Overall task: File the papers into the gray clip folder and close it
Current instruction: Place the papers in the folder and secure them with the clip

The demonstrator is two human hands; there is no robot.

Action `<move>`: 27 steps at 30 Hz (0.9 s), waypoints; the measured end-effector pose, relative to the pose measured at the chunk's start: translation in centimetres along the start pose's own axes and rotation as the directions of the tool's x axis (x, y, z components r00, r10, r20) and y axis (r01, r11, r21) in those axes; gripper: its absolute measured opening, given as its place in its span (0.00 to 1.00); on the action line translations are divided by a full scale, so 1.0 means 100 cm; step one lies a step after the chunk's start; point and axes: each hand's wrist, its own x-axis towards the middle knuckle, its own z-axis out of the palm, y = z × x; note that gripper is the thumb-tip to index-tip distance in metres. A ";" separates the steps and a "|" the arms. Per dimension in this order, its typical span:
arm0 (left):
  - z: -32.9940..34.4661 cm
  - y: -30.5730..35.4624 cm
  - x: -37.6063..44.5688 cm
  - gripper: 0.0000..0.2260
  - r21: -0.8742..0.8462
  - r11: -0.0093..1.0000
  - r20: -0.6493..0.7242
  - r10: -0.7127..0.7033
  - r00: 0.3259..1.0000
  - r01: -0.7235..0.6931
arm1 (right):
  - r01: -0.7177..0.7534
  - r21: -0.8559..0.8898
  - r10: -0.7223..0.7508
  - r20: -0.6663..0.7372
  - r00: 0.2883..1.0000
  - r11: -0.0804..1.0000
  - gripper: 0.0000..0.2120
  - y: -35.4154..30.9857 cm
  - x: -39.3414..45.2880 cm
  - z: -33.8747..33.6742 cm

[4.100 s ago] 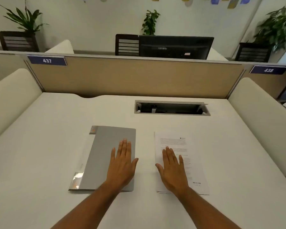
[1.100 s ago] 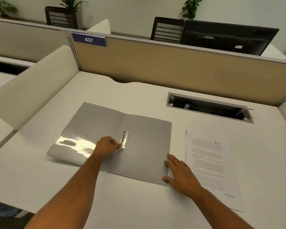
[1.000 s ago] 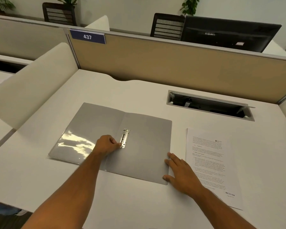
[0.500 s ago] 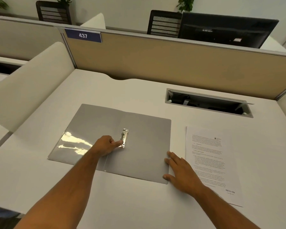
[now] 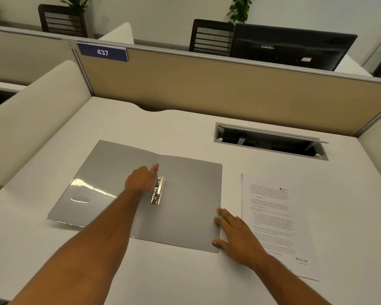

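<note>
The gray clip folder (image 5: 185, 208) lies open and flat on the white desk. Its metal clip (image 5: 158, 191) sits near the spine, its lever tilted up off the folder. My left hand (image 5: 141, 180) is curled against the clip's left side, thumb pointing away from me, fingers on the lever. My right hand (image 5: 235, 235) rests flat with fingers apart on the folder's right edge. The printed papers (image 5: 273, 219) lie on the desk right of the folder, partly under my right wrist.
A cable cutout (image 5: 271, 140) with a raised lid opens in the desk behind the papers. A tan partition (image 5: 207, 84) with a sign reading 437 closes the back. Cream side panels (image 5: 31, 111) stand left and right. A black monitor (image 5: 290, 46) rises beyond the partition.
Since four seconds ago the folder has been opened flat. In the last half second my left hand has lifted the clip's lever. My right hand has stayed on the folder's edge.
</note>
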 end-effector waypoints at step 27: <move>0.162 0.129 -0.174 0.37 0.094 0.594 0.411 0.708 0.574 -0.799 | -0.795 0.317 0.850 -0.299 0.434 0.518 0.25 0.098 -0.059 -0.050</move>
